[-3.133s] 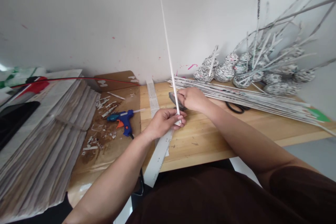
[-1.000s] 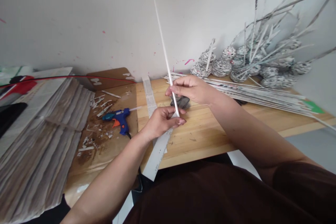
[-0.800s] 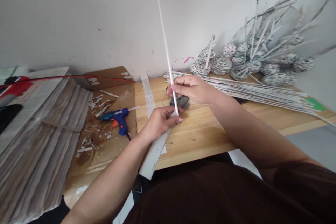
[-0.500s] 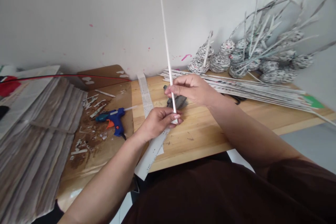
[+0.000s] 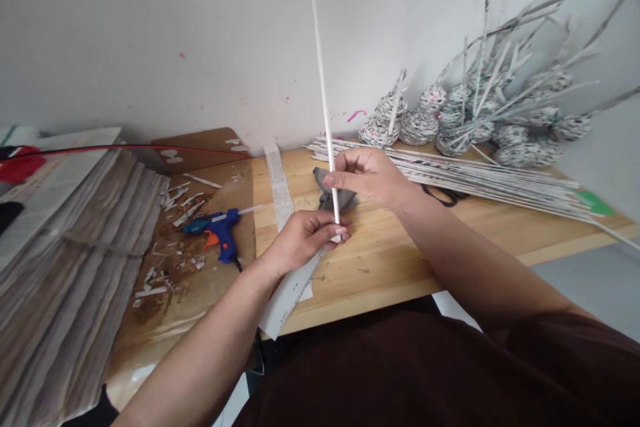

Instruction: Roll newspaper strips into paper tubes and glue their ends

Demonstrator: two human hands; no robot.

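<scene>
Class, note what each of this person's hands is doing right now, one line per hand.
Left hand: closed, holding the lower end of the white stick.
Right hand: closed, thumb and fingers on the white stick higher up.

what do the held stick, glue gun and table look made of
Stick: perhaps rolled paper, matte white, resembling the print-marked rods nearby. Glue gun: likely plastic, smooth blue, moulded-looking body. Table: wood or wood veneer, low sheen, with visible grain.
</scene>
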